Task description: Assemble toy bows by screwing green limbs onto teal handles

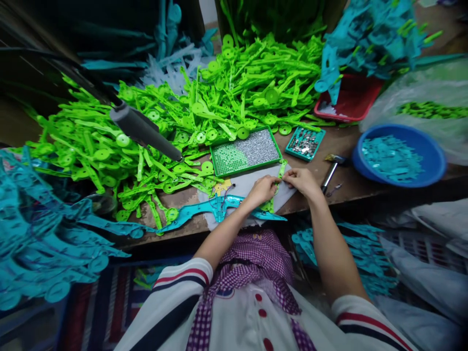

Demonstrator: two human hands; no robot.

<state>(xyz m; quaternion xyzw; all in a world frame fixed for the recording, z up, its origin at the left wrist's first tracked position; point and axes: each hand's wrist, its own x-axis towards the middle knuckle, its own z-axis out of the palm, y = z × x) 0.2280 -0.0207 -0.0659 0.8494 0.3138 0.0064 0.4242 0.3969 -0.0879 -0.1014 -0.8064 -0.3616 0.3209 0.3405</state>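
1. Writing: a small mark is seen on the checked apron near its top edge, too blurred to be read. Nothing else legible is made out.
2. A green strip is held at the near edge of the table, over a grey sheet.
3. Look of the strip: bright green plastic, narrow and flat, with a row of small holes or studs along it. Finer detail cannot be told.
4. Left hand: fingers are closed on the lower part of the strip.
5. Right hand: fingers are pinched on the strip higher up. The two hands are nearly touching.
6. A teal bow-shaped part is laid just left of the left hand, partly on the sheet.
7. Just beyond the hands, a green tray is set, filled with small silver pieces. Beside it on the right, a small teal tray is loaded with round metal pieces.
8. A hammer is laid just right of the right hand.
9. Further right, a blue bowl is filled with teal parts. A red tray is placed behind it.
10. A green pile of like parts is spread across the back of the table. A grey handle is seen over its left side.
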